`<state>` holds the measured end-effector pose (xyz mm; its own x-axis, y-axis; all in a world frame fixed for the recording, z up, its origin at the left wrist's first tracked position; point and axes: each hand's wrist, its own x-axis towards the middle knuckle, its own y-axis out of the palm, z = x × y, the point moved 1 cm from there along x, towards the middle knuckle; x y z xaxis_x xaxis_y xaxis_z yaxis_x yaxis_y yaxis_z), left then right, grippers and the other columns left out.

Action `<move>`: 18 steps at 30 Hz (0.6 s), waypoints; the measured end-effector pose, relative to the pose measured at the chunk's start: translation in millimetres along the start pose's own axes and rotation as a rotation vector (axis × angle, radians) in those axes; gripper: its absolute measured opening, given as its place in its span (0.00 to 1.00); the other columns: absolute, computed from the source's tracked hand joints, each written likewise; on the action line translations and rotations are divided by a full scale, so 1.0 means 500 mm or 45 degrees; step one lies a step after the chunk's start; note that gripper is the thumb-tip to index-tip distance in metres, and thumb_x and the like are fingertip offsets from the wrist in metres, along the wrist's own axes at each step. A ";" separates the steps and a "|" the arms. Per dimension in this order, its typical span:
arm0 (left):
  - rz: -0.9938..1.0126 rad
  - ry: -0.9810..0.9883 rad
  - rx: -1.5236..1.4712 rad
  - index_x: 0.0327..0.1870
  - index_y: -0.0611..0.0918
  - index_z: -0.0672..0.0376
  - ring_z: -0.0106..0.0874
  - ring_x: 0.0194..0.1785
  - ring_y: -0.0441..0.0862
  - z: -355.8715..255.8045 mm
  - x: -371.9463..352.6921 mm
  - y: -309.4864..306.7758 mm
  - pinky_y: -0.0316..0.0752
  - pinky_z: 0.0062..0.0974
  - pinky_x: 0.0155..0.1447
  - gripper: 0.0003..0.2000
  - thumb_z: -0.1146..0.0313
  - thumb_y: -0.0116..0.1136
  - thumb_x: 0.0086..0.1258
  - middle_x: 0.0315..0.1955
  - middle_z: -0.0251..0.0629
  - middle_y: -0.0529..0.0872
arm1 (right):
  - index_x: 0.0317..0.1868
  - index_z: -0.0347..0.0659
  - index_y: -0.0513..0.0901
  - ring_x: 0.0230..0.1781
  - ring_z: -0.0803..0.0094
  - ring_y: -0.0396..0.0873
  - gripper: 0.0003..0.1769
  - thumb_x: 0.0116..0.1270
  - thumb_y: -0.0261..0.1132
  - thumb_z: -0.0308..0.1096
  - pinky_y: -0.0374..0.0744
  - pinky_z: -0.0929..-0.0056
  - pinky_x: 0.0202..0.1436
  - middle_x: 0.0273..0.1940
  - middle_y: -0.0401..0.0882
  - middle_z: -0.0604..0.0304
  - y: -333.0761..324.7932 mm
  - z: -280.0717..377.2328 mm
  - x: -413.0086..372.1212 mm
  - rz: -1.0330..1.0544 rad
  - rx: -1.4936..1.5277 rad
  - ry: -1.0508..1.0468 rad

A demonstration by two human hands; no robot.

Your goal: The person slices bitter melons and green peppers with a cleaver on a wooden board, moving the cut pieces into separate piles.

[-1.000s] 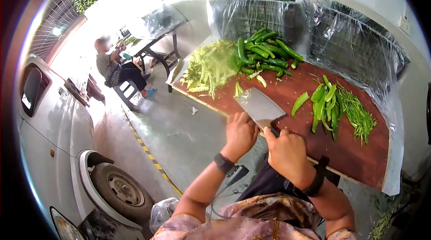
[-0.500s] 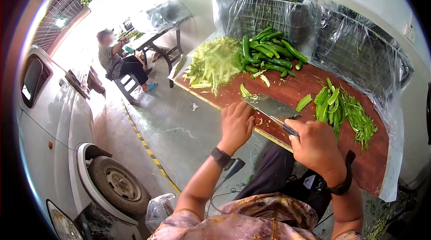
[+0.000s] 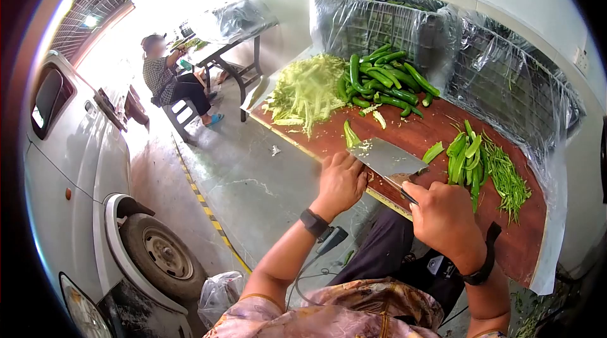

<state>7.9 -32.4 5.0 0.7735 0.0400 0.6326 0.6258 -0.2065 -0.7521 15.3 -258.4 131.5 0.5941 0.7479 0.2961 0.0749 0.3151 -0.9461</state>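
Note:
A cleaver (image 3: 391, 162) is gripped by its dark handle in my right hand (image 3: 447, 221), which is closed around it. Its broad blade is tilted, one flat face showing, low over the reddish-brown board (image 3: 303, 139). A split piece of green pepper (image 3: 351, 134) sticks out past the blade's far corner. My left hand (image 3: 341, 183) has its fingers curled down at the board's near edge, close against the blade and in line with that piece; its fingertips are partly hidden. Beyond lie whole green peppers (image 3: 389, 79). Split pepper pieces (image 3: 465, 155) lie right of the blade.
Pale green shreds (image 3: 306, 88) are heaped at the board's far left, thin green strips (image 3: 506, 177) at its right. Plastic-lined crates (image 3: 506, 69) stand along the back. A seated person (image 3: 167, 79) works at another table (image 3: 231, 50). A white vehicle (image 3: 73, 180) stands at left.
The cleaver has rolled so that more of its flat face shows. My left hand has shifted slightly right and nearer, with its fingers more curled. The pepper piece now points more upright.

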 end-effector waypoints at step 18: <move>0.002 0.017 0.007 0.43 0.86 0.58 0.38 0.53 0.76 -0.009 -0.006 0.002 0.65 0.41 0.57 0.12 0.63 0.58 0.64 0.45 0.36 0.86 | 0.54 0.48 0.85 0.25 0.51 0.81 0.20 0.60 0.66 0.33 0.79 0.55 0.30 0.30 0.80 0.49 0.146 0.005 0.082 -0.124 -0.042 -0.088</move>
<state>5.9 -37.0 3.4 0.7730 0.0265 0.6338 0.6252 -0.2013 -0.7541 43.2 -203.1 74.9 0.5260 0.7536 0.3943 0.1569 0.3697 -0.9158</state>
